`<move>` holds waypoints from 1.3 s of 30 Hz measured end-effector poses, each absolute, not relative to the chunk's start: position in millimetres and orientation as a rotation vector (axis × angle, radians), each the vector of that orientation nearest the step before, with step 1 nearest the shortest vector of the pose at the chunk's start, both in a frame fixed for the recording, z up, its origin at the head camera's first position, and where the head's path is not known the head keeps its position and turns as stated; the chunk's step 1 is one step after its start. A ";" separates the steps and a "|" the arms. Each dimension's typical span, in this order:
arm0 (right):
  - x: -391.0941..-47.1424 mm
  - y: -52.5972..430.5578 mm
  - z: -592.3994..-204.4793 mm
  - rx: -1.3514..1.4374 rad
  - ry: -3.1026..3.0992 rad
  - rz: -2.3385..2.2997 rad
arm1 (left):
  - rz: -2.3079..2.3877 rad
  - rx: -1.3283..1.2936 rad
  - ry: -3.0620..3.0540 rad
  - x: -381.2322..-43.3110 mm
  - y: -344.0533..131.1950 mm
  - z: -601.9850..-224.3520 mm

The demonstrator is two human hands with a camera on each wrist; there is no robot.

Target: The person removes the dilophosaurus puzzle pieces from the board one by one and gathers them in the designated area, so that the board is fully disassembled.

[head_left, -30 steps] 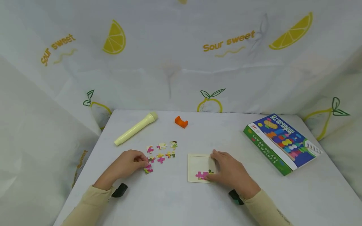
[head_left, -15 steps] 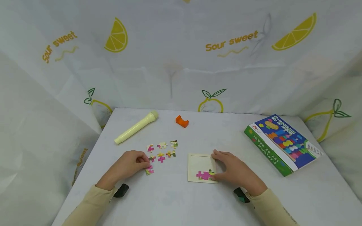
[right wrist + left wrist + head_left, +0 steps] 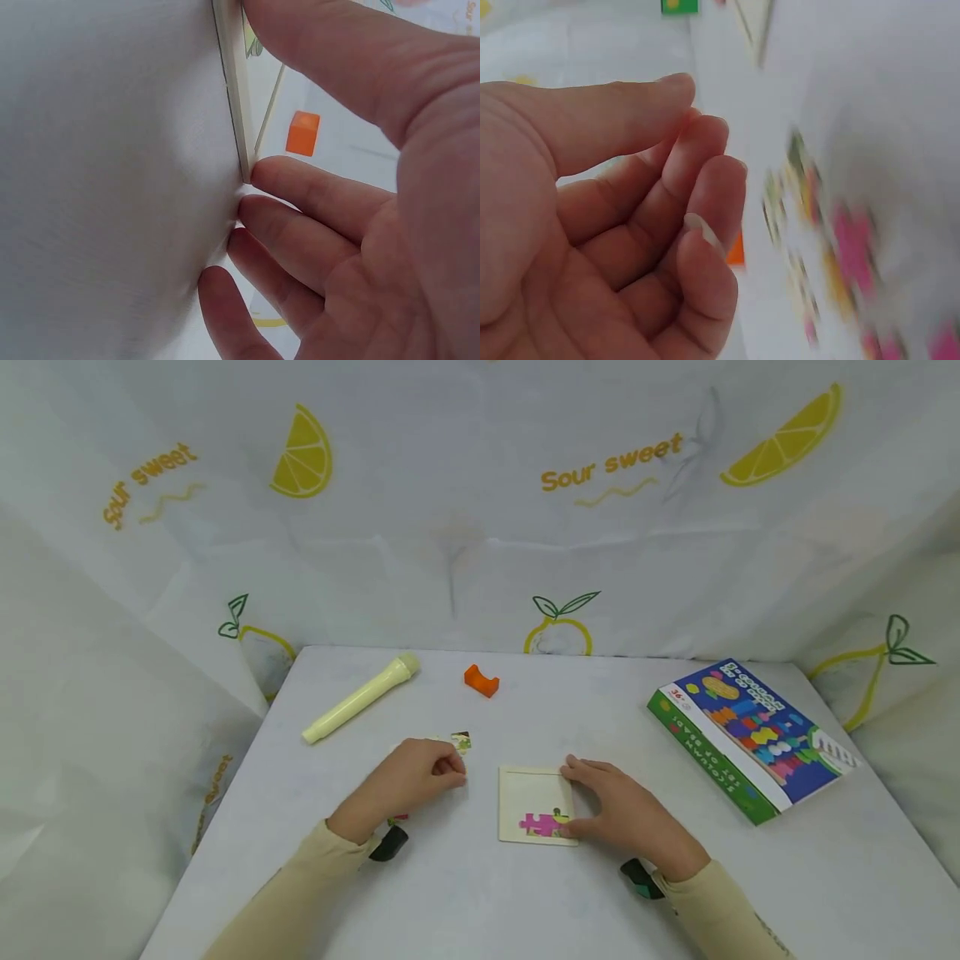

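My left hand [image 3: 408, 781] hovers over the loose jigsaw pieces, its thumb near its loosely curled fingers. Nothing shows in its grasp in the left wrist view, where several blurred pieces, one of them pink [image 3: 853, 251], lie below. From the head, the hand hides most of them; a green-and-cream piece [image 3: 461, 741] shows beyond it. My right hand [image 3: 622, 810] rests at the right side of a square cream puzzle tray [image 3: 525, 793]. Its thumb touches the lower right part and its index fingertip meets the upper right corner. Joined pink pieces [image 3: 542, 824] lie in the tray's lower right.
A pale yellow microphone-shaped tube [image 3: 360, 697] lies at the back left. An orange curved block [image 3: 481, 681] sits at the back middle. The blue and green game box [image 3: 750, 735] lies at the right. A white printed cloth [image 3: 450, 485] hangs behind the table.
My left hand has left the lower left piece and moved right, over the other loose pieces. The right hand shifted slightly right earlier, uncovering more pink pieces, and stays at the tray.
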State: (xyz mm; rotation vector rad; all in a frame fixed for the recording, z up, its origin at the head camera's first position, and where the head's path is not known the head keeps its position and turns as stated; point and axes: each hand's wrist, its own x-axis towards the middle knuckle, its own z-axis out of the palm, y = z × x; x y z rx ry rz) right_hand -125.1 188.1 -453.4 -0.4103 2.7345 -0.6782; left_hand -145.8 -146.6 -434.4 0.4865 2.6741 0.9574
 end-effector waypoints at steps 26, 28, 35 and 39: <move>-128.3 186.7 -452.8 -0.379 2.713 -0.657 | 0.703 0.657 2.510 -138.0 -38.6 -444.9; -127.7 186.2 -452.2 -0.370 2.709 -0.649 | 0.700 0.646 2.509 -137.2 -38.0 -443.9; -128.7 185.3 -451.6 -0.374 2.706 -0.637 | 0.706 0.623 2.524 -136.2 -39.5 -441.5; -128.6 186.4 -452.0 -0.386 2.707 -0.643 | 0.733 0.614 2.530 -135.9 -39.4 -442.6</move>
